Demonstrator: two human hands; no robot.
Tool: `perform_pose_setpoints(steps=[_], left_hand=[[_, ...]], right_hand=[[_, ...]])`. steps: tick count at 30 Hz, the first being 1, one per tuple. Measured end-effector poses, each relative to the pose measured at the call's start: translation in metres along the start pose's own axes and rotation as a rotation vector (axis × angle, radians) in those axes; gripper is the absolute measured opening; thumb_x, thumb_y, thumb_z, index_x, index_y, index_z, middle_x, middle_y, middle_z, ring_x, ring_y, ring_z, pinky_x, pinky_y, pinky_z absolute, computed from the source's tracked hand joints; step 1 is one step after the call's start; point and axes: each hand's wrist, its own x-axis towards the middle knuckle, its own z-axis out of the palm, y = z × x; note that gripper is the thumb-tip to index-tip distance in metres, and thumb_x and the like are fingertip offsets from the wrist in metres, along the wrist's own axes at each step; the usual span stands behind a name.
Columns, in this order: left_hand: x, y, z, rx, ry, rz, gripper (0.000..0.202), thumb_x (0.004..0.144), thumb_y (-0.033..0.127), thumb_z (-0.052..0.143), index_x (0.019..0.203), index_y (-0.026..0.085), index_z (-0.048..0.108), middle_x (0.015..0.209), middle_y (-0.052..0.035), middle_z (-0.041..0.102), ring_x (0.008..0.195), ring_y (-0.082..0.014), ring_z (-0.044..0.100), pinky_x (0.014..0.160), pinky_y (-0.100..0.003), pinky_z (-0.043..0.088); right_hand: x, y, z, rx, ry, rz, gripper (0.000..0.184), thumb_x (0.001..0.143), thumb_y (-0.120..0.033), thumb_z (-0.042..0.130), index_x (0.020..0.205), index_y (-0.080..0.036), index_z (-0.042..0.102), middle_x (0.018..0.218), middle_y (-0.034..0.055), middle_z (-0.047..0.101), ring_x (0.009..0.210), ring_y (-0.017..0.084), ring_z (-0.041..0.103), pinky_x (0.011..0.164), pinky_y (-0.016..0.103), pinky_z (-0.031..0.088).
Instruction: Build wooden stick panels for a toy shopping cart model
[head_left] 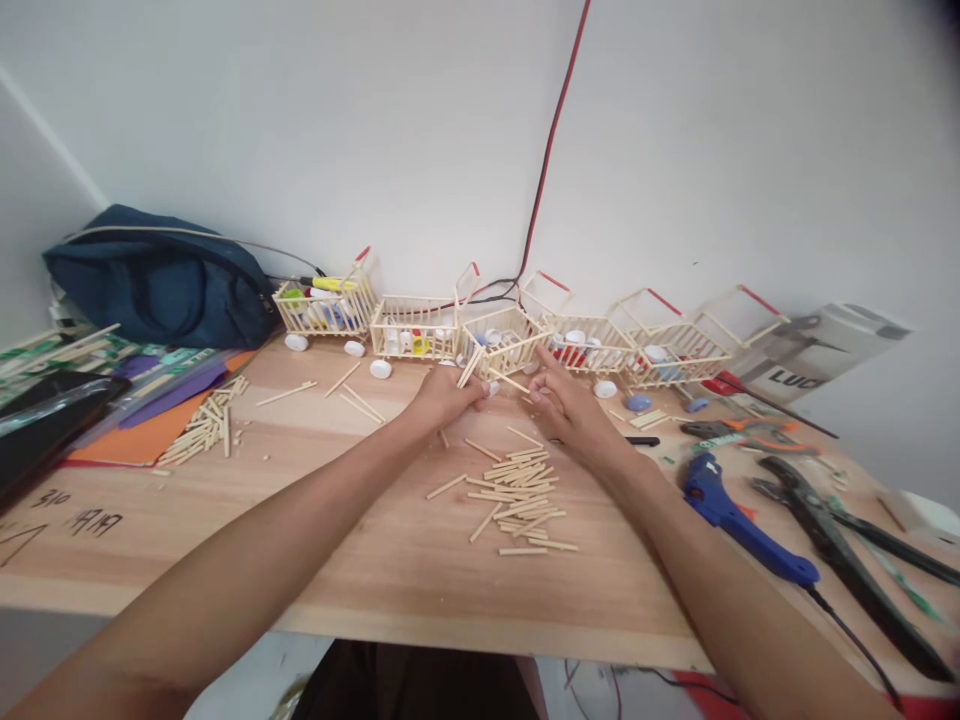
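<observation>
My left hand point(451, 396) is closed around a few short wooden sticks point(471, 366) that poke up above the fingers. My right hand point(564, 402) has its fingers curled, and a single wooden stick point(511, 381) reaches left from its fingertips. Just behind both hands is a small cart point(504, 345) built of sticks, with white bottle caps inside; the hands partly cover its lower side. Whether the right index finger touches the cart, I cannot tell. Below the hands a loose pile of cut sticks point(521, 490) lies on the wooden table point(360, 560).
More stick carts point(416, 330) with red handles line the wall. At right lie a blue glue gun point(742, 525), black-handled cutters point(847, 560) and orange-handled pliers point(772, 432). A navy bag point(169, 280), coloured paper point(120, 440) and more sticks point(206, 425) occupy the left.
</observation>
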Motion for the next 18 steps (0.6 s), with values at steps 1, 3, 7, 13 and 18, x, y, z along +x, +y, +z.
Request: perform_pose_setpoints(steps=[1, 3, 7, 13, 18], left_hand=[[0.001, -0.001, 0.0, 0.001, 0.003, 0.003, 0.025, 0.079, 0.029, 0.058, 0.065, 0.012, 0.07, 0.052, -0.0023, 0.062, 0.051, -0.0104, 0.05, 0.055, -0.022, 0.038], [0.002, -0.002, 0.001, 0.009, 0.013, 0.002, 0.025, 0.079, 0.029, 0.057, 0.071, 0.011, 0.072, 0.057, -0.0037, 0.065, 0.052, -0.0105, 0.052, 0.056, -0.021, 0.04], [0.003, -0.002, 0.001, 0.036, 0.017, -0.026, 0.022, 0.078, 0.025, 0.058, 0.073, 0.01, 0.073, 0.057, -0.0041, 0.066, 0.052, -0.01, 0.053, 0.057, -0.021, 0.041], [0.004, -0.004, 0.001, 0.047, 0.014, -0.016, 0.023, 0.078, 0.02, 0.054, 0.071, 0.011, 0.073, 0.053, -0.0024, 0.064, 0.049, -0.0089, 0.05, 0.055, -0.02, 0.039], [0.006, -0.009, 0.0, 0.059, 0.023, -0.042, 0.022, 0.076, 0.021, 0.056, 0.066, 0.011, 0.072, 0.051, -0.0021, 0.062, 0.048, -0.0093, 0.05, 0.054, -0.021, 0.037]], right_hand=[[0.0, 0.001, 0.0, -0.01, -0.001, -0.002, 0.023, 0.097, -0.037, 0.041, 0.083, -0.022, 0.052, 0.152, 0.0163, 0.036, 0.146, 0.023, 0.016, 0.109, 0.046, 0.03], [0.0, 0.002, 0.001, -0.03, -0.002, -0.01, 0.022, 0.097, -0.035, 0.041, 0.083, -0.022, 0.053, 0.151, 0.0172, 0.037, 0.146, 0.023, 0.016, 0.109, 0.045, 0.031], [0.0, 0.001, 0.003, -0.053, -0.007, -0.017, 0.019, 0.096, -0.031, 0.042, 0.085, -0.021, 0.054, 0.151, 0.0166, 0.036, 0.147, 0.022, 0.014, 0.109, 0.045, 0.031], [-0.001, -0.002, 0.009, -0.061, 0.002, -0.013, 0.017, 0.095, -0.027, 0.043, 0.083, -0.02, 0.053, 0.156, 0.0156, 0.026, 0.147, 0.023, 0.012, 0.11, 0.048, 0.03], [-0.001, -0.002, 0.012, -0.07, 0.014, -0.023, 0.016, 0.094, -0.027, 0.043, 0.084, -0.021, 0.054, 0.156, 0.0139, 0.026, 0.147, 0.022, 0.012, 0.112, 0.047, 0.028]])
